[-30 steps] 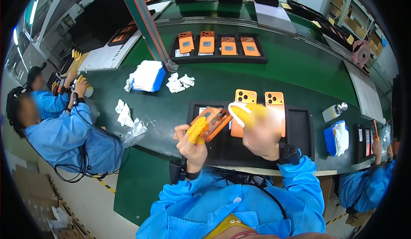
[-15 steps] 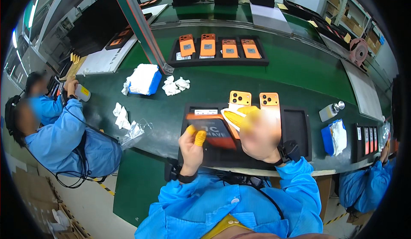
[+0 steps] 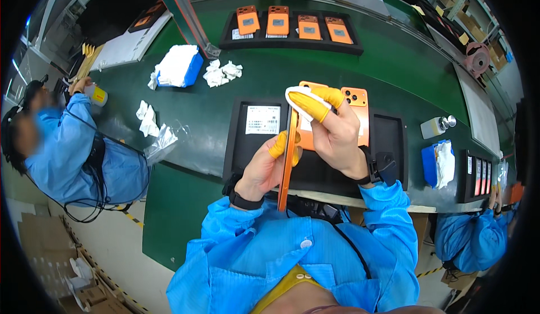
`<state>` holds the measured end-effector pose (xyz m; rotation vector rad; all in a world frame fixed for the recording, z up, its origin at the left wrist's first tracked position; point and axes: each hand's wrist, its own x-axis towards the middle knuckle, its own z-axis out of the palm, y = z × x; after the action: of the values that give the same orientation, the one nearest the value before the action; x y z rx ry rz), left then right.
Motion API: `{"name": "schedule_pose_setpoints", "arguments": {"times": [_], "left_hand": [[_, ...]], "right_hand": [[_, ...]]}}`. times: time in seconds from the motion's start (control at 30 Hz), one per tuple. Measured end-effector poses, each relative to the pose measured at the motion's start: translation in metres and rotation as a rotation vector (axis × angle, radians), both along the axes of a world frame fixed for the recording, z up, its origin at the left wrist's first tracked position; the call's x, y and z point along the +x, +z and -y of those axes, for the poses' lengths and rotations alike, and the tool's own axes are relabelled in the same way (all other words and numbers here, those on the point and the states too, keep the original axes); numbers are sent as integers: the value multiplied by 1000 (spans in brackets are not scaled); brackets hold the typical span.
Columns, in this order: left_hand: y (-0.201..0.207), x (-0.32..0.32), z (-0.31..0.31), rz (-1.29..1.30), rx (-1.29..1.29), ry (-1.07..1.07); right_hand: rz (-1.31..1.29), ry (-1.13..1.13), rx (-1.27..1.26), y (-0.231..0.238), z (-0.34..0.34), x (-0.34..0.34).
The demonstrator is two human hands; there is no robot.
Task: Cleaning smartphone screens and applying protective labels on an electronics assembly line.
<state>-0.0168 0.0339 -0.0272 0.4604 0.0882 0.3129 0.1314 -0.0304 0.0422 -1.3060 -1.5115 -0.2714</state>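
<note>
An orange smartphone (image 3: 288, 156) stands almost edge-on above the black tray, gripped by my left hand (image 3: 264, 170), whose fingertips wear yellow finger cots. My right hand (image 3: 340, 137), also in yellow finger cots, pinches a folded white wipe (image 3: 293, 95) at the phone's upper edge. Whether the wipe presses on the phone is hard to tell. Beneath my hands lies the black compartment tray (image 3: 236, 145). A printed white label (image 3: 263, 120) shows in its left compartment. Two more orange phones sit in it, one partly behind my right hand and the other phone (image 3: 363, 114) beside it.
Ahead, a black tray (image 3: 292, 45) carries several orange phones. Blue boxes of white wipes stand left (image 3: 196, 69) and right (image 3: 430, 167). Crumpled wipes (image 3: 216, 75), a plastic bag (image 3: 162, 145) and a pump bottle (image 3: 434, 127) lie around. Co-workers in blue (image 3: 84, 167) sit at left and right.
My left hand has turned the phone from tilted, dark face showing, to edge-on and uncovered the tray's label. My right hand's wipe has come next to the phone's top. The view has shifted.
</note>
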Motion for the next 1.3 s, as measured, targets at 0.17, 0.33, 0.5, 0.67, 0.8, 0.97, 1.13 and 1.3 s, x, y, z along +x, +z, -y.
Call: {"name": "schedule_pose_setpoints", "arguments": {"times": [0.17, 0.33, 0.5, 0.67, 0.8, 0.97, 1.13, 1.3], "left_hand": [[6, 1, 1, -153, -104, 206], [-38, 5, -27, 245, -193, -4], [-4, 3, -20, 157, -146, -49], [23, -3, -15, 84, -264, -6], [36, 1, -16, 48, -300, 34], [32, 5, -22, -2, -358, 63], [28, 9, -20, 17, -312, 63], [31, 9, -20, -32, -303, 70]], "right_hand": [[133, 153, 55, -22, 13, -19], [211, 425, 20, -30, 47, -40], [112, 97, -6, 0, -4, -12], [-256, 115, -188, -20, -34, 19], [-494, 193, -240, -17, -28, 14], [-595, 219, -153, -2, -22, 7], [-557, 192, -97, -2, -21, 8], [-413, 127, -66, -2, -19, 11]]}}
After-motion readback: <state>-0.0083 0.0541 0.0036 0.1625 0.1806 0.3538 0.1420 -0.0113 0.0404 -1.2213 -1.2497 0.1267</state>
